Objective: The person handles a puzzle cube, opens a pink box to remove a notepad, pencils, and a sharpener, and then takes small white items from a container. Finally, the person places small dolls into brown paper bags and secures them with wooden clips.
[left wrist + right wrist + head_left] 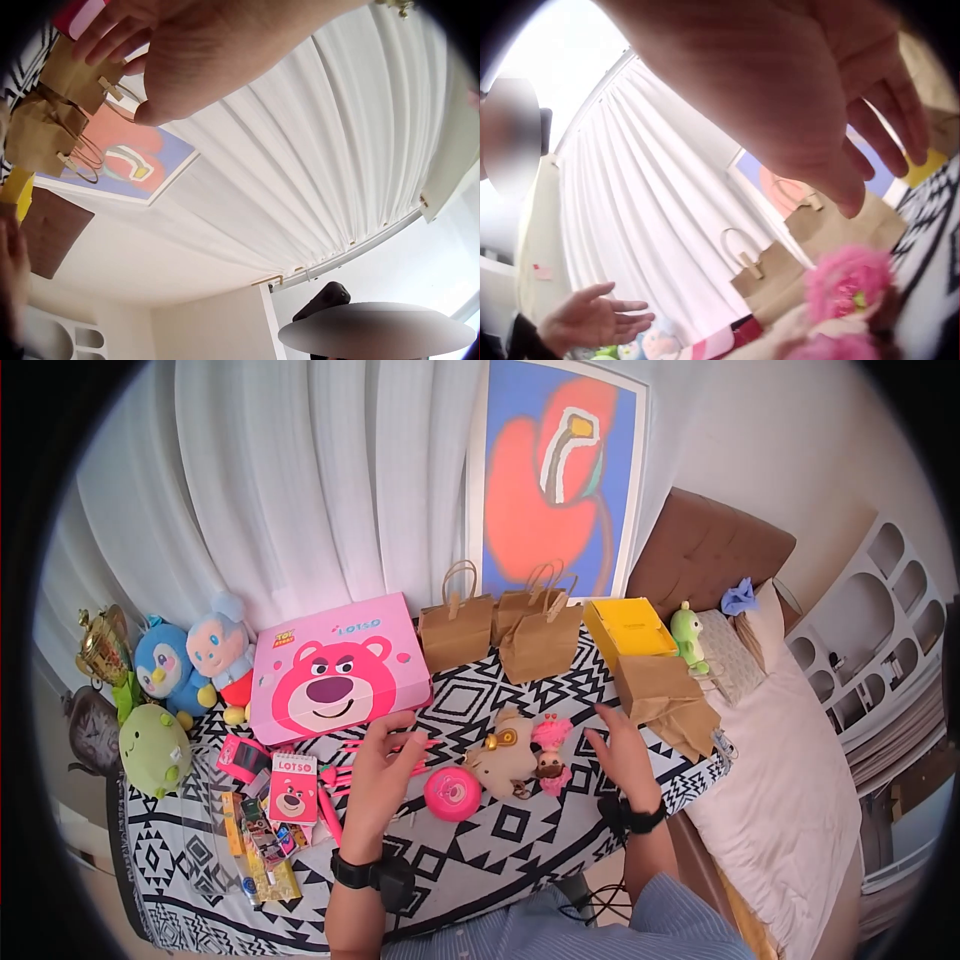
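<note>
My left hand (383,775) hovers over the patterned cloth with its fingers loosely extended and nothing in it. Under and beside it lie slim pink sticks (345,768), and a round pink case (453,794) with a bear face is just to its right. My right hand (624,760) is held out above the cloth, fingers spread apart and holding nothing. Nearest to it is a small doll with pink hair (552,732), beside a beige plush piece (507,763) with a gold round detail. In the right wrist view the doll's pink hair (847,281) shows below the hand.
A large pink bear box (335,670) stands behind, with plush toys (170,665) at its left. Paper bags (540,640), a yellow box (630,625) and a crumpled paper bag (665,700) stand at the back right. A bear notepad (294,790) and small packets (265,840) lie front left.
</note>
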`<control>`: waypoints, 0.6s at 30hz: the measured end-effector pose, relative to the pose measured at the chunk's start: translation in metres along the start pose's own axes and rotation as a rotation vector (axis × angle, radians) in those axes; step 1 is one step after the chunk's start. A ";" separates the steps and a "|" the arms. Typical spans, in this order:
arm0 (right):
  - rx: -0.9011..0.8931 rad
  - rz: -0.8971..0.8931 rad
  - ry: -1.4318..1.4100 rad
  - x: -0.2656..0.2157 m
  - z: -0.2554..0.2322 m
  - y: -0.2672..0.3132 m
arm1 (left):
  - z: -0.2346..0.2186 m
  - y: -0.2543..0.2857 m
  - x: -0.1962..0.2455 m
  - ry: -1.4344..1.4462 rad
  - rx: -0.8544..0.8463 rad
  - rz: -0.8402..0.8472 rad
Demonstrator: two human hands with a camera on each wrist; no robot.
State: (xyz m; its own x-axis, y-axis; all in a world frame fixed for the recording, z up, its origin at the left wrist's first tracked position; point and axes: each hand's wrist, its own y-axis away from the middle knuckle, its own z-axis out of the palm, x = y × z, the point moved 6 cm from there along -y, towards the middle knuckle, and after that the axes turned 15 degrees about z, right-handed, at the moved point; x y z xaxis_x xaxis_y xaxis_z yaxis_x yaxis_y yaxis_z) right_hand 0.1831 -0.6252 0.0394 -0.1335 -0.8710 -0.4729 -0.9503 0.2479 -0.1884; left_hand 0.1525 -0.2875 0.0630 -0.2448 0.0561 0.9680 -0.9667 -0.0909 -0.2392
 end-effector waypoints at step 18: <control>0.115 -0.427 0.106 -0.102 -0.007 -0.139 | -0.008 -0.005 -0.002 -0.103 -0.068 0.068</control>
State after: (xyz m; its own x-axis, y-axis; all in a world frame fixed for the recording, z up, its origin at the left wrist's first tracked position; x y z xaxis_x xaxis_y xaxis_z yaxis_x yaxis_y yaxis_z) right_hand 0.3265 -0.5736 0.1201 0.2297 -0.9425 -0.2427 -0.8899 -0.1024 -0.4446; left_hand 0.1573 -0.2797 0.0612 -0.3043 -0.0509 0.9512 -0.9518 -0.0235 -0.3058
